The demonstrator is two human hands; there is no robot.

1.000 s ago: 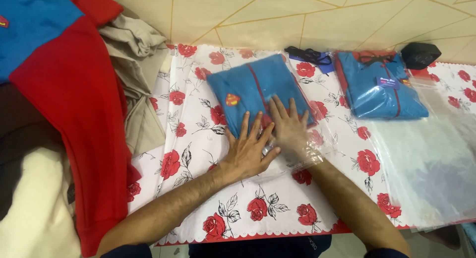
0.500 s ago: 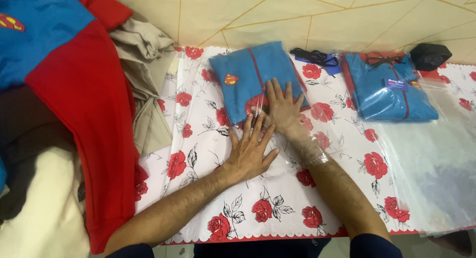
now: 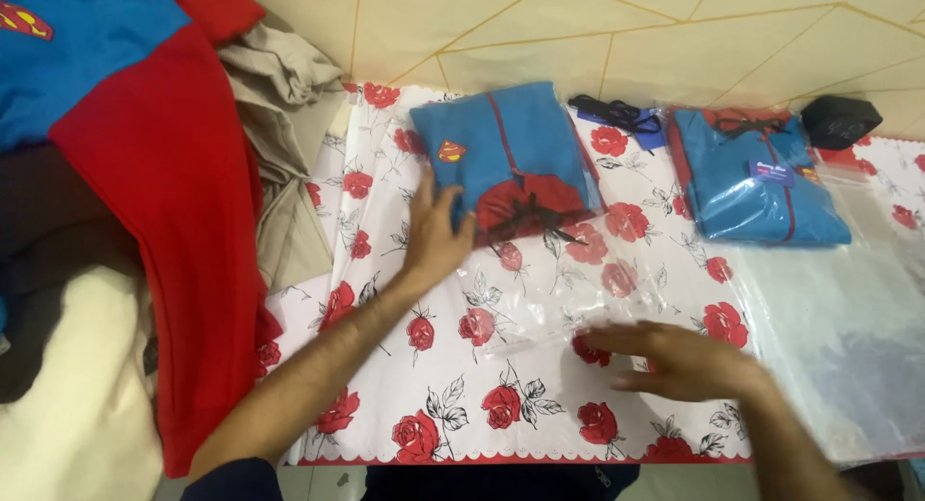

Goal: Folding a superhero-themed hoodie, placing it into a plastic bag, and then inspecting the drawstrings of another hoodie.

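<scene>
right hand point(image 3: 679, 359) slid off, spread flat; left hand point(image 3: 436, 233) flat beside bagged garment point(image 3: 508, 159), lengthwise away.

Cream tiled floor point(image 3: 674, 39) — gold lines.

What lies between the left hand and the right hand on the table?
In the head view, the open end of a clear plastic bag lies flat on the rose-print tablecloth between the left hand and right hand.
</scene>
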